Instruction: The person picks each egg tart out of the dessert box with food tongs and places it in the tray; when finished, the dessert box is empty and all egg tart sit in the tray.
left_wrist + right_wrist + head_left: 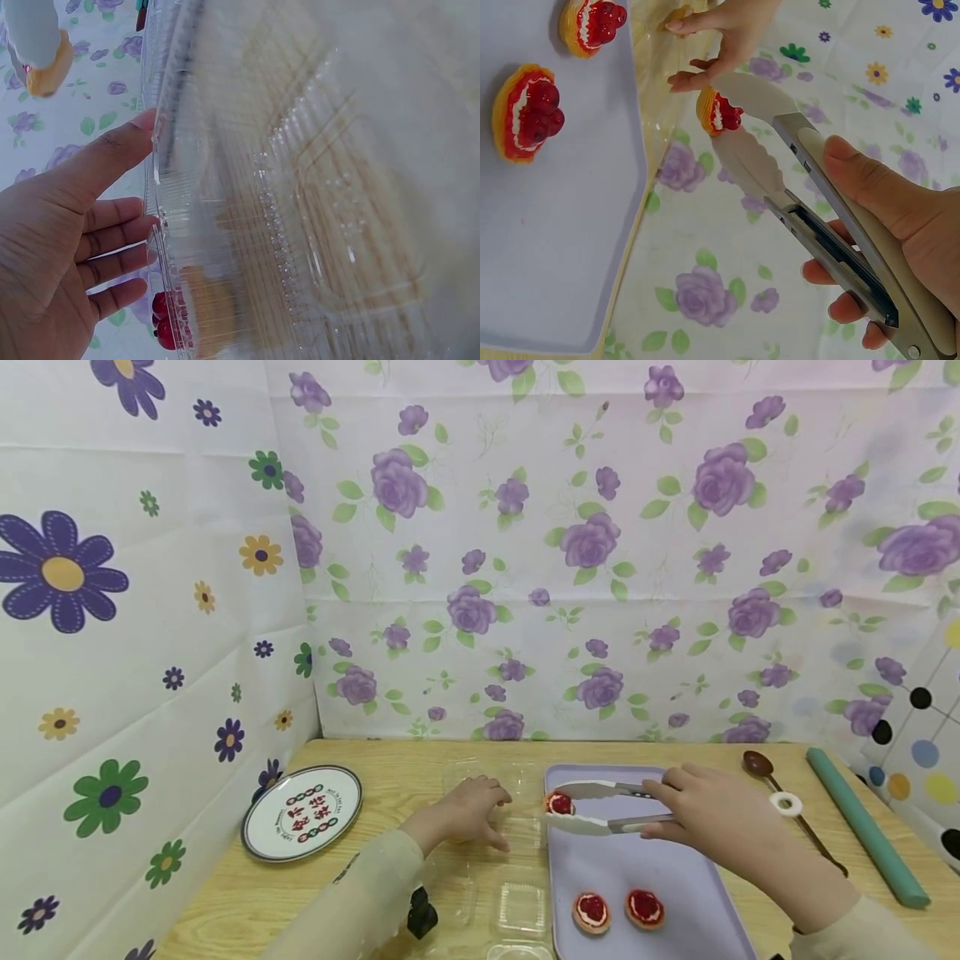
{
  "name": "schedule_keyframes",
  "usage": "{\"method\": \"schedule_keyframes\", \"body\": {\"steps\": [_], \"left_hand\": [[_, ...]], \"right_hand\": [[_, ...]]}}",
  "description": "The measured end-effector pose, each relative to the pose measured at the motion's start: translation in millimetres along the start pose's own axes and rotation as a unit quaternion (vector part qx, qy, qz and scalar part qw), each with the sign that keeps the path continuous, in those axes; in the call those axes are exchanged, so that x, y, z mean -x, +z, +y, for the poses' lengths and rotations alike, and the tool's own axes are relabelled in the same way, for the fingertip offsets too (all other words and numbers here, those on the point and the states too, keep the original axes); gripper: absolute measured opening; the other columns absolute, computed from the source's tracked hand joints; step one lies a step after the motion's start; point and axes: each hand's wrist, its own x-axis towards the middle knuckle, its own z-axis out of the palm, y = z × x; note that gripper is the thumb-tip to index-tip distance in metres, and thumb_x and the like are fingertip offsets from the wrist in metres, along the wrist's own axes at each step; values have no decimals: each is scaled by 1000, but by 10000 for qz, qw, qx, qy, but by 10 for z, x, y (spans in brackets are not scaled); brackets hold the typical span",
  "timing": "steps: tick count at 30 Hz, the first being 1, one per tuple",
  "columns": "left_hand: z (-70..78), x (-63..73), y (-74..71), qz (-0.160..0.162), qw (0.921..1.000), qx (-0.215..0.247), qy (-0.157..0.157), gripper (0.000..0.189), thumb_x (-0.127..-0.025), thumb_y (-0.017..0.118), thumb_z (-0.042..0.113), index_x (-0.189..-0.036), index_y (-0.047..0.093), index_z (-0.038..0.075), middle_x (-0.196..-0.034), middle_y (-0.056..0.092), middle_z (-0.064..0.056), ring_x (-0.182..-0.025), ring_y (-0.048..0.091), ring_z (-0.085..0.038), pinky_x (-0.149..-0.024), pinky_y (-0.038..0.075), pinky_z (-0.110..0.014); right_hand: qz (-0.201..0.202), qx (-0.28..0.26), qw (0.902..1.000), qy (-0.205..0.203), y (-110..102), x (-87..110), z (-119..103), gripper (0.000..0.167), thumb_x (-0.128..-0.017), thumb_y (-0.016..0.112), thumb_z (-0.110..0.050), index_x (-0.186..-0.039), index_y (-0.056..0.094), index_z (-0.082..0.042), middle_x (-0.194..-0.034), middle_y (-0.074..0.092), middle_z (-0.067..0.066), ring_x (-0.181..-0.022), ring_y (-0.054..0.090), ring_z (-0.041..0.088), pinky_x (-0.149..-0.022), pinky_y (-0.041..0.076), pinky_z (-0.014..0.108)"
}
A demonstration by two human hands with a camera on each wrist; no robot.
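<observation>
My right hand (720, 818) grips metal tongs (840, 232) with pale tips. A small tart (714, 112) with red berries and white cream sits between the tong tips, above the tray's left edge. Clear plastic containers (521, 906) stand left of the tray. My left hand (67, 247) is beside one clear container (352, 225), its thumb at the rim and its fingers loosely extended. Through that plastic another tart (210, 307) shows near the fingers; the head view does not show it. Two more tarts, one left (592, 913) and one right (645, 909), lie on the lilac tray (622, 864).
At the left a white plate (258, 827) with red lettering lies on the wooden table (390, 768). Right of the tray are a brown spoon (759, 765), a white ring (785, 804) and a green roll (866, 827). Flowered curtains (480, 552) close off the back and left.
</observation>
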Motion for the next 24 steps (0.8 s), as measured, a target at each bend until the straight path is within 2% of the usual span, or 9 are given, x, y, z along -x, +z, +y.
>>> {"method": "schedule_keyframes", "body": {"steps": [7, 11, 17, 24], "left_hand": [[-7, -19, -7, 40, 10000, 40, 41, 72, -72, 78, 52, -129, 58, 13, -119, 61, 1, -112, 53, -18, -103, 43, -39], [-22, -9, -6, -10, 9999, 101, -25, 73, -72, 79, 52, -129, 58, 13, -121, 61, 1, -114, 53, -19, -105, 42, -40], [-20, -5, -5, -8, 10000, 80, 25, 72, -73, 78, 52, -130, 57, 13, -120, 61, 1, -115, 53, -19, -105, 42, -41], [-18, -6, 9, -32, 9999, 105, 16, 72, -72, 78, 52, -129, 58, 13, -118, 62, 1, -112, 53, -18, -103, 42, -39]], "right_hand": [[290, -100, 9993, 232, 34, 260, 103, 52, -74, 68, -57, -106, 73, -16, -84, 65, -5, -71, 58, 9, -55, 47, 24], [235, -150, 9988, 395, 82, 366, 130, 53, -74, 68, -58, -108, 73, -18, -85, 65, -8, -69, 57, 9, -53, 46, 22], [8, -258, 9973, 692, 146, 544, 159, 52, -71, 71, -58, -107, 73, -20, -85, 64, -10, -69, 57, 8, -54, 47, 22], [-490, -329, 9934, 982, 263, 743, 193, 53, -71, 69, -61, -104, 73, -20, -84, 64, -12, -70, 56, 7, -56, 49, 24]]}}
